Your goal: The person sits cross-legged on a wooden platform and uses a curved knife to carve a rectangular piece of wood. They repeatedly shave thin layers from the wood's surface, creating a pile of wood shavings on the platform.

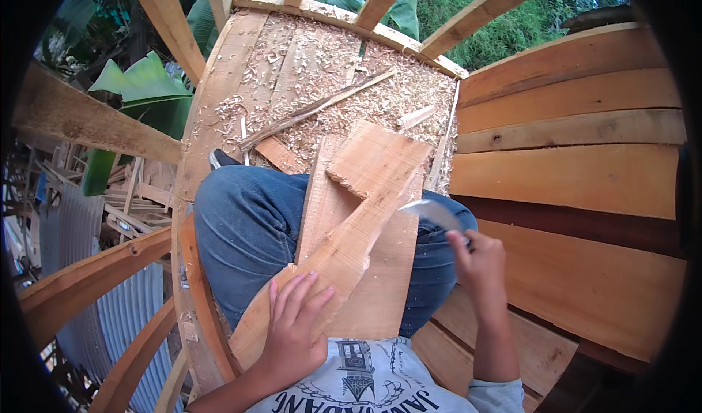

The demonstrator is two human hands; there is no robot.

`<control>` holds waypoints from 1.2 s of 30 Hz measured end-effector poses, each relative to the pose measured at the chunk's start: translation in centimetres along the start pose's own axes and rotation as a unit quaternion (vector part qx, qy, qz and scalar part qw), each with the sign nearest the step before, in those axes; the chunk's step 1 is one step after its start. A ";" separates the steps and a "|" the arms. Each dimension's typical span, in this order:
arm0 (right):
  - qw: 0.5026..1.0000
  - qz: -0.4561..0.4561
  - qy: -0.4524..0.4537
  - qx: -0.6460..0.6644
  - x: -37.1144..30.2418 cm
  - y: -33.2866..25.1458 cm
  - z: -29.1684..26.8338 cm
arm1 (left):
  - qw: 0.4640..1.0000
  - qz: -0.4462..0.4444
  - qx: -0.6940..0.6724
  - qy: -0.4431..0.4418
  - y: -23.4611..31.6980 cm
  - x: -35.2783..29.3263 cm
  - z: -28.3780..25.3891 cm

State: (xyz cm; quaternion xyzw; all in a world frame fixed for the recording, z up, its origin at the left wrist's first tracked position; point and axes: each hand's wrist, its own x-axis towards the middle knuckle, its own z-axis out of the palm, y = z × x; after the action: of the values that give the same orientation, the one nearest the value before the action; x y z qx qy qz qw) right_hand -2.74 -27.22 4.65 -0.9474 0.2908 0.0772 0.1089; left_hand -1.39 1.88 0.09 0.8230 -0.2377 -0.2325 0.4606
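A carved wooden board [322, 267] with a narrow, notched middle and a wide squarish far end lies slanting across my lap. It rests on a wider flat plank [387, 288]. My left hand [296, 325] lies on the board's near end, fingers stretched and spread over its surface. To the right, my right hand [479, 263] is closed round the handle of a knife [433, 212]. Its curved metal blade points left toward the board's cut edge, and the handle is mostly hidden by my fingers.
Wood shavings [307, 69] cover the plank floor [238, 62] ahead. A long thin stick [322, 108] and offcuts lie among them. Wooden railing posts [164, 18] stand at the left and far side. A plank wall [570, 182] rises on the right.
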 end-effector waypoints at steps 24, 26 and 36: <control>0.973 0.191 0.109 -0.071 7.9 6.7 -0.6 | 1.000 -0.012 0.024 -0.001 -1.3 -0.5 -0.3; 0.984 0.130 0.116 -0.048 6.8 7.5 -1.1 | 1.000 -0.009 0.012 -0.006 -1.3 -0.5 -0.2; 0.990 -0.104 0.059 -0.071 3.2 -0.6 4.4 | 1.000 -0.019 0.017 -0.013 -1.6 -0.2 -0.4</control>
State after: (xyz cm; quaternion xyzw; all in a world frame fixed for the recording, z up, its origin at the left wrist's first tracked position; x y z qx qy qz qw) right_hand -0.13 -27.34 -0.19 -0.9807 0.1908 0.0301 0.0318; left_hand -1.04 3.02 -1.05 0.8320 -0.2320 -0.2476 0.4388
